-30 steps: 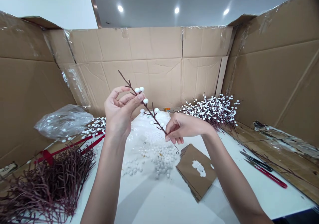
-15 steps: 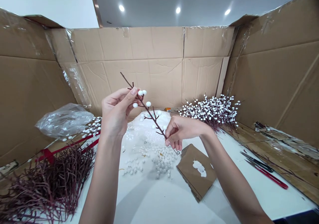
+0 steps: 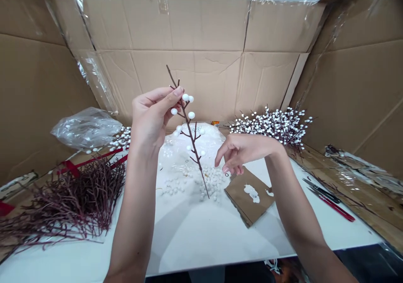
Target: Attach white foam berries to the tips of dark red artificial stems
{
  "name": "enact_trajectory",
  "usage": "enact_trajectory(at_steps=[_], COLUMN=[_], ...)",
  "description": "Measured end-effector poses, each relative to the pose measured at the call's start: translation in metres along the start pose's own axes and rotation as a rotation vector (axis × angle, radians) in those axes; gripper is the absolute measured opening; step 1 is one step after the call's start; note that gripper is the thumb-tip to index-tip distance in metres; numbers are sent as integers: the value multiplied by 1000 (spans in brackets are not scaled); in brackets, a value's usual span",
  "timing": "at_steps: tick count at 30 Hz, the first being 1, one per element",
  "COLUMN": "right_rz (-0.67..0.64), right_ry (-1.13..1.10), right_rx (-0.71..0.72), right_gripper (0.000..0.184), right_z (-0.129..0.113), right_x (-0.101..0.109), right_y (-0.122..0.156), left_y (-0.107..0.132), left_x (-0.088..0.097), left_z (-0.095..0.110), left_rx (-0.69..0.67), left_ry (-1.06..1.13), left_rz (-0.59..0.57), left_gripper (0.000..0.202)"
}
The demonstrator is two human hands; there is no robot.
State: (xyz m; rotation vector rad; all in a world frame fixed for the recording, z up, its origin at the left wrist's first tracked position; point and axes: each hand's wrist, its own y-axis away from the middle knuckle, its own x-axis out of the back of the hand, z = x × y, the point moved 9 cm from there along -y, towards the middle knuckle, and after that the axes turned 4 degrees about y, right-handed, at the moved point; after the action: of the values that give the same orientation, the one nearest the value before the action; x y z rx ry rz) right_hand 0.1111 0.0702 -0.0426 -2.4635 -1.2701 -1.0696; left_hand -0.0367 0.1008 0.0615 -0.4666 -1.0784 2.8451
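Note:
My left hand (image 3: 154,115) pinches a brown twig (image 3: 194,148) near its upper end, and the twig slants down to the right above the table. White berries (image 3: 191,115) sit on several of its side shoots, while other shoots are bare. Just right of the twig, apart from it, hovers my right hand (image 3: 241,150) with thumb and forefinger parted and nothing visible between them. Below the hands lie loose white berries (image 3: 214,180) in a pile. Close under my right hand is a brown cardboard piece (image 3: 244,209) bearing a white paste blob (image 3: 252,193).
Bare brown twigs (image 3: 78,195) are heaped at the left, near a clear plastic bag (image 3: 85,127). Berried stems (image 3: 273,125) lie at the back right. Red-handled tweezers (image 3: 338,210) rest at the right edge. Cardboard walls (image 3: 189,27) enclose the white table (image 3: 182,241).
My right hand has let go of the twig's lower part and moved slightly right. The twig hangs more steeply in my left hand. The view has tipped downward.

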Motion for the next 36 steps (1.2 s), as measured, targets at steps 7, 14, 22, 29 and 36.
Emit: enact_trajectory(at_steps=[7, 14, 22, 29, 36], right_rz=[112, 404, 588, 690, 641], right_ry=[161, 207, 243, 399, 420], right_rx=[-101, -153, -238, -338, -384], right_gripper=[19, 19, 18, 28, 25], right_z=[39, 82, 95, 97, 112], right_x=[-16, -71, -69, -52, -47], right_y=[-29, -32, -12, 5, 10], left_y=[-1, 6, 13, 14, 13], left_x=[-6, -24, -38, -41, -43], left_z=[-1, 0, 6, 5, 6], left_rx=[11, 1, -29, -60, -46], left_ry=[5, 137, 158, 141, 143], left_rz=[-82, -225, -303, -338, -316], left_gripper=[14, 8, 5, 5, 6])
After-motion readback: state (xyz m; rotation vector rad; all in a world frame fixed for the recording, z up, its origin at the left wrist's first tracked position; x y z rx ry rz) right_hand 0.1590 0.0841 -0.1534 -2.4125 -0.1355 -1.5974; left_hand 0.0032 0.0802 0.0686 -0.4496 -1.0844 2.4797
